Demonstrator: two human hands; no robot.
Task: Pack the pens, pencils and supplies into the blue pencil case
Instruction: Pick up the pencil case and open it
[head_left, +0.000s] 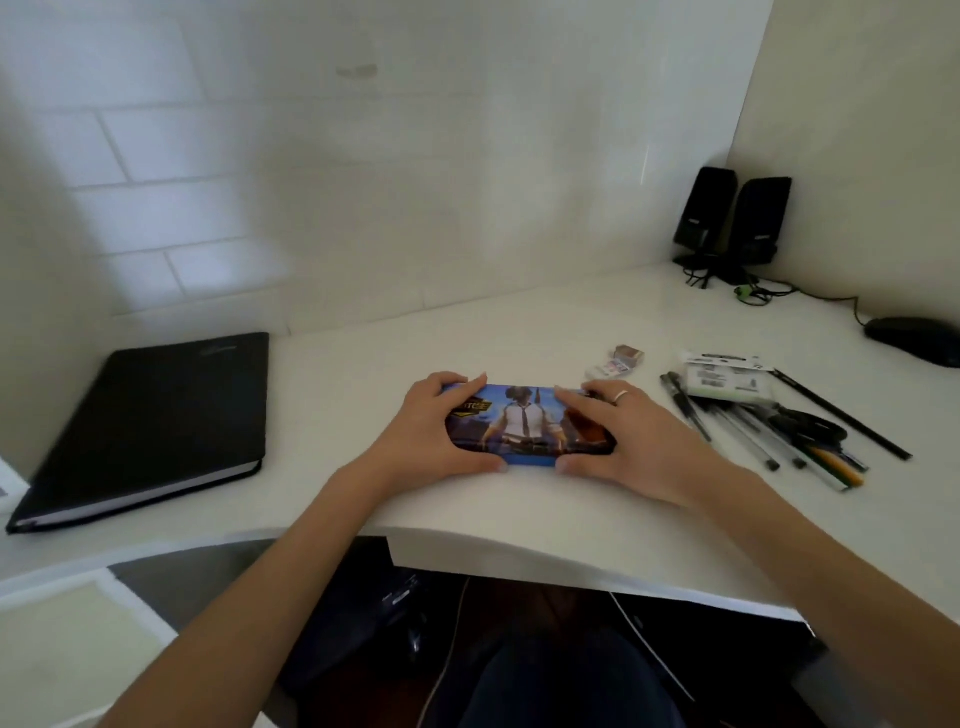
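Pencil case (524, 421), blue with a printed picture of a figure in white shirt and tie on its lid, lies flat near the front edge of the white desk (363, 395), lid down as far as can be seen; the left hand (439, 423) grips its left end, fingers curled over the far edge and thumb on the near edge; the right hand (618, 431), a ring on one finger, clasps the right end the same way; nothing looks packed yet, so the task seems to be at its very start, with opening the lid the likely step in hand; to the right, well apart from the case, the pile of pens and pencils (774, 431) lies loose, with a white packet (727, 382) resting on its far part and a long black pencil (841, 413) at the right side; two small erasers (618, 362) sit just beyond the right hand; all of these are still to go in; a yellow badge on the lid carries lettering too blurred to read; print on the packet is likewise too small to make out; far left lies a black notebook (156, 421); far right stand two black speakers (732, 223) and a dark mouse (914, 338).
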